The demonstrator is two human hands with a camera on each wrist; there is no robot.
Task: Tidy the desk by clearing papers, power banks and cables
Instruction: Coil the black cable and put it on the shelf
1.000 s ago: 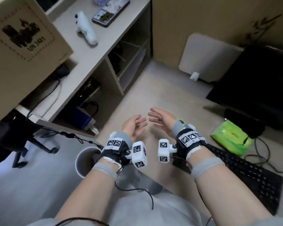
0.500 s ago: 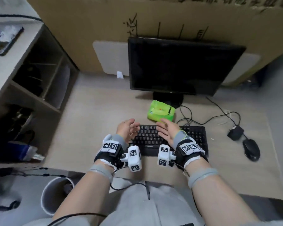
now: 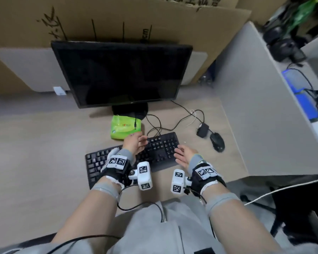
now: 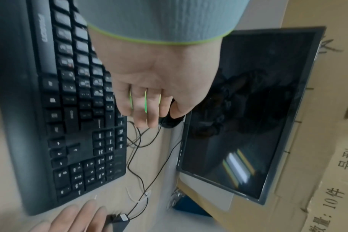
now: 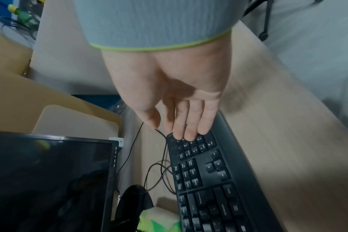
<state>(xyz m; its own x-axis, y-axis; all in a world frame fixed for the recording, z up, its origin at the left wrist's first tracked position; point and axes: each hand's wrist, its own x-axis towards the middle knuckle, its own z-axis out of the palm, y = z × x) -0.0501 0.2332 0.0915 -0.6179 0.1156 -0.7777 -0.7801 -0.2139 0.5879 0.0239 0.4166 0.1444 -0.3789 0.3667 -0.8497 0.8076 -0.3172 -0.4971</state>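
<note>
One monitor (image 3: 121,74); one keyboard (image 3: 154,153); one mouse (image 3: 217,142); one green packet (image 3: 125,129); two hands (image 3: 134,143).

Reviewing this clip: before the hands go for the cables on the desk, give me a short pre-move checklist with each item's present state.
1. Left hand free: ok, fingers relaxed above the keyboard, holding nothing.
2. Right hand free: ok, open near the keyboard's right end.
3. Cables visible and reachable: ok, loose loops lie between keyboard and monitor.
4. Cables clear of other things: not ok, one plug end rests on the green tissue pack, and others run to the small black adapter and mouse.
5. Which cables are still plugged in: cannot tell.
6. Papers or power banks left on the desk: cannot tell.
</note>
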